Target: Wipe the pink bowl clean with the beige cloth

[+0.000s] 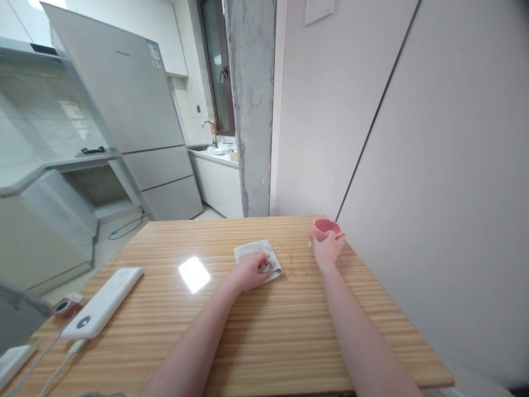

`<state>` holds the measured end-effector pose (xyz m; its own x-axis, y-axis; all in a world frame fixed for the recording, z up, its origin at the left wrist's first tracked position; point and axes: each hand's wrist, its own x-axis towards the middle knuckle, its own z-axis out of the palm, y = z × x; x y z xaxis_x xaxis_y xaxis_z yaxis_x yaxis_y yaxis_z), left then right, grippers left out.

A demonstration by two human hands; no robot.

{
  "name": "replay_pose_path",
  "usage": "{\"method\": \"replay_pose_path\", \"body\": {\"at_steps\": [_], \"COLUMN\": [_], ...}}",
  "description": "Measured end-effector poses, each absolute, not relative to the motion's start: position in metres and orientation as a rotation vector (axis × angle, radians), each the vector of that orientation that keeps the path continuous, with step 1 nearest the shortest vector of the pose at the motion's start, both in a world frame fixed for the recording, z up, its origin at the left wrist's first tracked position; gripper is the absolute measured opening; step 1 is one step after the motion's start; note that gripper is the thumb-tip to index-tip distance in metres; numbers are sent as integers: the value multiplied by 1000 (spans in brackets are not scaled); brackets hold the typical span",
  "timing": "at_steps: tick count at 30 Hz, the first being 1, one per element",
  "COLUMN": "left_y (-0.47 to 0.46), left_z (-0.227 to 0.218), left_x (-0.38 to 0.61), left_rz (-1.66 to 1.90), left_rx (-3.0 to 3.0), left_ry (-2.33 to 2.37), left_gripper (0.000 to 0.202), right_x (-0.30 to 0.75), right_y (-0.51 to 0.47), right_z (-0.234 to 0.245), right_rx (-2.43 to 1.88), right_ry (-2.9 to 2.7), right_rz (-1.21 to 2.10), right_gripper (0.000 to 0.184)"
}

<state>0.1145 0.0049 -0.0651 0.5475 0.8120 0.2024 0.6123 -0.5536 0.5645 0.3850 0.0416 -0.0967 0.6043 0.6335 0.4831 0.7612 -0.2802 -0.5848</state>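
On the striped wooden bench (289, 331), toward its far edge, the left hand (250, 270) presses flat on a pale cloth (258, 258), fingers spread over it in no closed grip. Just right of it, near the far right corner, the right hand (328, 248) grips a pink cup (324, 227). A white power bank (103, 302) lies at the near left.

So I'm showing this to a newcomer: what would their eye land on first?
Probably the pink cup, held by the right hand at the far right corner of the wooden table, by the wall. Next, the left hand closed on a beige cloth mid-table, then the white power bank near the left edge.
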Motion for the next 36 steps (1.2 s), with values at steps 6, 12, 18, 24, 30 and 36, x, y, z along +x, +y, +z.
{"method": "replay_pose_path", "body": {"at_steps": [6, 12, 18, 24, 30, 36], "left_y": [9, 28, 47, 62, 62, 44], "left_z": [-64, -62, -65, -74, -75, -60], "left_x": [118, 108, 87, 51, 27, 47], "left_rz": [776, 1205, 1384, 1392, 1320, 936], "left_rx": [2117, 1296, 754, 650, 1470, 1750], "left_ry": [1188, 1187, 1054, 1170, 1928, 2136], "left_gripper": [7, 26, 34, 34, 28, 36], "right_x": [374, 314, 282, 292, 314, 324], "right_y": [41, 26, 9, 17, 35, 34], "right_z": [-85, -67, -78, -79, -76, -84], "right_rx": [-2038, -1533, -1646, -1585, -1633, -2020], "right_ry": [-902, -1618, -1880, -1923, -1496, -1616], "right_rz": [-165, 200, 545, 794, 446, 116], "right_gripper": [52, 32, 26, 16, 18, 47]}}
